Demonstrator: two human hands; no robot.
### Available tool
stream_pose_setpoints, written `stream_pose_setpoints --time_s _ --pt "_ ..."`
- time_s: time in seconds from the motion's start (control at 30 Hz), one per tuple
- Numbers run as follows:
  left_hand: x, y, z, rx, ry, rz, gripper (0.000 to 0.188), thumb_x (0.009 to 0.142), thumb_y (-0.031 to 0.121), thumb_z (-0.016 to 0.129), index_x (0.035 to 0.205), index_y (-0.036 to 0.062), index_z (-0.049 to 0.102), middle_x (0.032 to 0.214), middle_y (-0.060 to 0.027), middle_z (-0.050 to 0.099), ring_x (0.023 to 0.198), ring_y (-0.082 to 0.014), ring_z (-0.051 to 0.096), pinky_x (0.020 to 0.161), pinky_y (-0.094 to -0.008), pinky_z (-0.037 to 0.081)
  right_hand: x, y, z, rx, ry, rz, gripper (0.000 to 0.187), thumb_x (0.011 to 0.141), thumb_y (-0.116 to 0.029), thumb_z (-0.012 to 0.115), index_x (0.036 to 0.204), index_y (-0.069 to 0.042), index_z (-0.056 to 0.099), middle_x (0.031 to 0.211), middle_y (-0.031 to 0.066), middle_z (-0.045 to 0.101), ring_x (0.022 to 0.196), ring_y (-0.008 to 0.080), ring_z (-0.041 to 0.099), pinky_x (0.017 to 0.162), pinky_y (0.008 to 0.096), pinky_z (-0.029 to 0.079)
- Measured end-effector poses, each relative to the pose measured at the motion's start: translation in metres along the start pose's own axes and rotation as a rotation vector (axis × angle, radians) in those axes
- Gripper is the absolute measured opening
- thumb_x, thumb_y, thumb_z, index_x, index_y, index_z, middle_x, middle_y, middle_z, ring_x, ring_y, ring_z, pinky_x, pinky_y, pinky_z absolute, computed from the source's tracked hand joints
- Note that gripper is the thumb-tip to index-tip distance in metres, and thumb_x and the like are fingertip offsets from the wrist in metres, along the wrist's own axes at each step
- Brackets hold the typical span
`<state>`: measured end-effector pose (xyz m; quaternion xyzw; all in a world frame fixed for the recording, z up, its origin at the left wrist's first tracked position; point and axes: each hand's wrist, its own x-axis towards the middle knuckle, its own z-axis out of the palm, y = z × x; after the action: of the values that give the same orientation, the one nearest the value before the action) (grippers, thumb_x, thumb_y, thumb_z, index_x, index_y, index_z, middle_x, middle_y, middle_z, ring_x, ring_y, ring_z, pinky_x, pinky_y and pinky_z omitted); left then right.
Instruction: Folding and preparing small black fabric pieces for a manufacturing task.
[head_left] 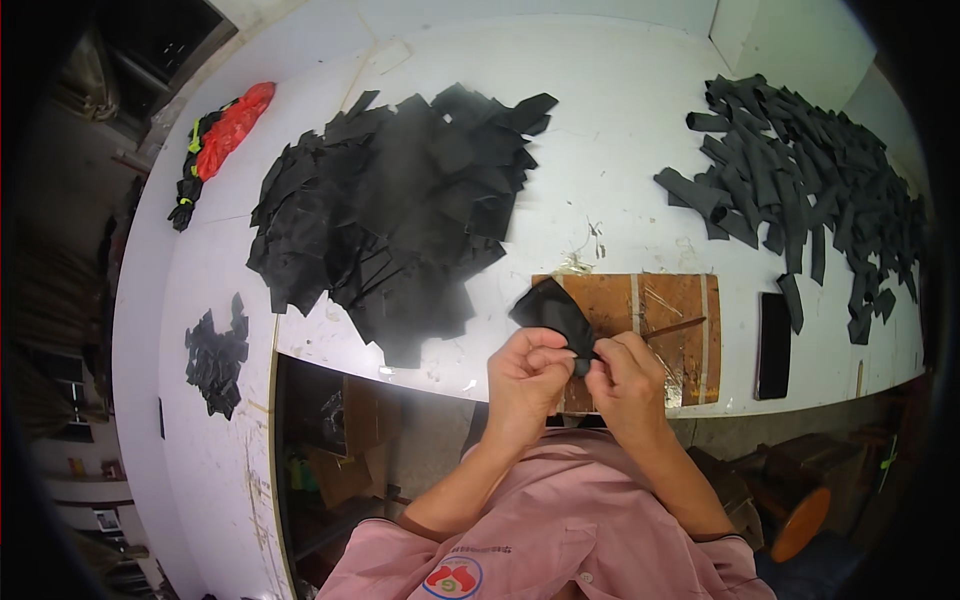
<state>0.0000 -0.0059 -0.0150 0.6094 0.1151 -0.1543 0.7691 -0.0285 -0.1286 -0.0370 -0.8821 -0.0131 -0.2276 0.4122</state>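
Note:
Both my hands pinch a black piece of fabric (553,312) in front of me, at the table's near edge. My left hand (528,378) is closed on its lower left side, with thumb and forefinger together. Closed on its lower right edge, my right hand (632,378) sits close beside the left. The fabric's wider end points up and left, while its lower end is gathered between my fingertips. Beneath lies a brown board (612,295) with pale strips across it. A thin brown stick (677,327) rests on the board, right of my hands.
A big heap of flat black pieces (400,200) covers the table left of centre; a smaller heap (217,360) lies farther left. Many tube-like dark pieces (800,170) spread at right. A black flat slab (773,345) lies nearby. A red plastic bag (235,130) is far left.

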Motion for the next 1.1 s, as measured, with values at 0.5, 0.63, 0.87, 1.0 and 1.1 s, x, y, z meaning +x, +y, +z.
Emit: stream_pose_setpoints --time_s 0.5,0.63,0.87,1.0,1.1 --pt "0.001 -0.015 0.006 0.705 -0.003 0.721 0.014 0.073 -0.006 0.051 0.084 0.0003 0.056 0.064 -0.0022 0.054 0.052 -0.0066 0.049 0.046 -0.0176 0.037 -0.007 0.003 -0.012 1.059 -0.391 0.723 0.018 0.085 -0.020 0.053 0.079 -0.004 0.052 0.060 -0.0036 0.044 0.053 0.0033 0.038 0.047 0.0187 0.030" --pt "0.000 -0.003 0.014 0.064 -0.107 0.107 0.014 0.073 -0.010 0.047 0.083 -0.0013 0.052 0.060 -0.0069 0.055 0.034 -0.0054 0.036 0.035 -0.0182 0.032 -0.009 -0.002 -0.015 0.844 -0.168 0.627 0.015 0.086 -0.016 0.051 0.074 -0.007 0.051 0.061 -0.0056 0.042 0.052 0.0022 0.037 0.047 0.0176 0.032" --pt "-0.006 0.026 0.008 -0.811 -0.848 -0.571 0.044 0.070 -0.012 0.038 0.112 -0.0009 0.044 0.065 -0.0085 0.052 0.034 -0.0060 0.031 0.030 -0.0201 0.026 -0.010 -0.010 -0.034 1.320 -0.150 0.545 0.011 0.085 -0.012 0.052 0.076 -0.004 0.052 0.070 -0.0020 0.045 0.061 0.0068 0.044 0.057 0.0188 0.037" --pt "-0.022 0.025 0.024 0.112 -0.532 0.162 0.037 0.077 -0.008 0.052 0.113 -0.0028 0.047 0.077 -0.0066 0.055 0.049 -0.0044 0.043 0.046 -0.0167 0.034 -0.002 -0.004 -0.051 0.974 -0.013 0.227 0.006 0.081 -0.005 0.054 0.078 0.001 0.052 0.078 0.0054 0.053 0.062 0.0119 0.050 0.056 0.0226 0.041" --pt "-0.029 0.017 0.031 0.244 -0.354 0.306 0.020 0.077 -0.002 0.059 0.097 -0.0022 0.056 0.081 -0.0047 0.055 0.062 -0.0061 0.047 0.054 -0.0166 0.037 0.005 -0.017 -0.067 0.473 0.013 0.079 0.011 0.078 -0.007 0.058 0.075 0.001 0.051 0.084 0.0124 0.055 0.065 0.0146 0.051 0.056 0.0242 0.041"
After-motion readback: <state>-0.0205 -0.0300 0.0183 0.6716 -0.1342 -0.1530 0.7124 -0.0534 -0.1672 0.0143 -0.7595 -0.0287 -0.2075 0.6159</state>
